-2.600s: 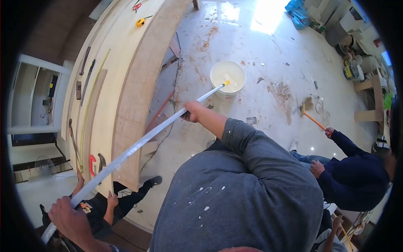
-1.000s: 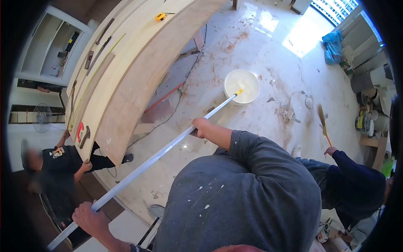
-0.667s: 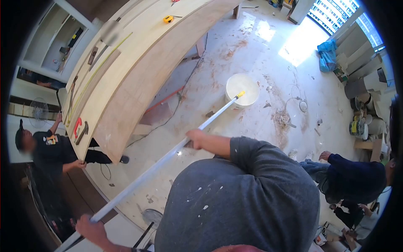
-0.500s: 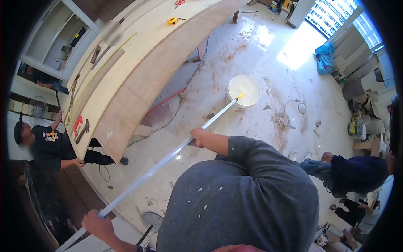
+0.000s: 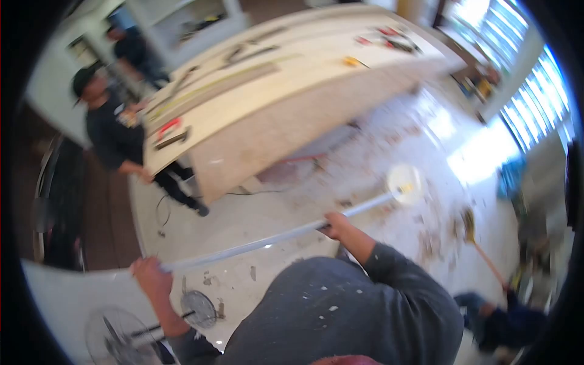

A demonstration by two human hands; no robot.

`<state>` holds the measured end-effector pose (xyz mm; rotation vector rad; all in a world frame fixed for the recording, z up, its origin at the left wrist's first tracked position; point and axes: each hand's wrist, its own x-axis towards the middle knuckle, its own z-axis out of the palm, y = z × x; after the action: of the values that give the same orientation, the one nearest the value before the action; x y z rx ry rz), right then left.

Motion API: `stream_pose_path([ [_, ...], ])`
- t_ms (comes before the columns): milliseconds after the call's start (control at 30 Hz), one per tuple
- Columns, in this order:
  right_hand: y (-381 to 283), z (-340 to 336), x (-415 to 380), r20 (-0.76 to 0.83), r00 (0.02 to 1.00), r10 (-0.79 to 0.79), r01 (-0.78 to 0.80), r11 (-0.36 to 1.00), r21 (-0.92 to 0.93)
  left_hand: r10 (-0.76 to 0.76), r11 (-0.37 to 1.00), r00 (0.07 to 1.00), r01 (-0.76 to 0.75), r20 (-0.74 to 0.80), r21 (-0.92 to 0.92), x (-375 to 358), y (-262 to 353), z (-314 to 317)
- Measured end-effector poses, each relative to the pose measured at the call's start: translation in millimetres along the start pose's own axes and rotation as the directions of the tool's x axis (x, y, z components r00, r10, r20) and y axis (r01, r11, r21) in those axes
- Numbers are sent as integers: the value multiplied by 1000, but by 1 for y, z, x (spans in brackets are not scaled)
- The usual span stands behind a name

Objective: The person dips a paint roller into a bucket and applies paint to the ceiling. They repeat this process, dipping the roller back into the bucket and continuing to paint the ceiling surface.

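A long pale metal pole (image 5: 261, 243) slants across the view. My left hand (image 5: 152, 277) is closed round its near end at the lower left. Farther along the shaft, my right hand (image 5: 333, 225) grips it too. The pole's far end has a yellow tip and reaches into a white bucket (image 5: 395, 176) of whitish contents on the floor. What is on the pole's end inside the bucket is blurred.
A long wooden worktop (image 5: 243, 115) carries a yellow tape measure (image 5: 351, 61), a red tool (image 5: 169, 126) and a hammer (image 5: 173, 140). A person (image 5: 112, 121) stands at its left end. A fan (image 5: 112, 334) is at lower left. Another person (image 5: 511, 325) is near a long-handled broom (image 5: 486, 258).
The view has swung, shifting the worktop and bucket rightward. The pole lies flatter across the picture, with both hands still on it. A broom now shows beside the person at right.
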<state>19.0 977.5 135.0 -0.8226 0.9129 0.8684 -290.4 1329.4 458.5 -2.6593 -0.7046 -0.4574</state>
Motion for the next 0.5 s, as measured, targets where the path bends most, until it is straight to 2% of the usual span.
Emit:
stream_pose_path([
  [33,-5,-2,13,-27,996,85,-83,994,66,-9,999,1000,8,-22,-41,-5,6,10],
  [67,-4,-21,46,109,992,70,-81,992,102,-27,999,1000,26,-15,-29,-12,12,24],
  [133,-1,-23,41,106,993,-47,52,998,-46,-49,998,998,49,-25,-29,-31,8,27],
  [200,5,-31,51,10,1000,-22,22,997,-75,-60,997,996,57,-61,-52,-35,2,17],
  [267,26,-15,13,-35,997,-70,66,992,-104,-110,992,994,109,-13,-65,-56,-26,21],
  [367,37,5,-40,-27,967,-252,245,957,-157,-185,978,978,192,93,-77,-79,-59,38],
  [400,32,1,-46,-9,966,-257,254,961,-110,-206,972,967,220,151,-84,-89,-61,47],
  [433,29,-6,-54,-15,945,-328,323,937,-137,-215,972,960,228,177,-57,-101,-59,58],
  [467,22,-6,-64,-26,908,-418,410,900,-151,-211,974,960,223,184,-49,-107,-53,70],
  [500,6,-4,-78,-42,856,-516,503,849,-163,-215,966,968,230,131,-116,-112,-42,71],
])
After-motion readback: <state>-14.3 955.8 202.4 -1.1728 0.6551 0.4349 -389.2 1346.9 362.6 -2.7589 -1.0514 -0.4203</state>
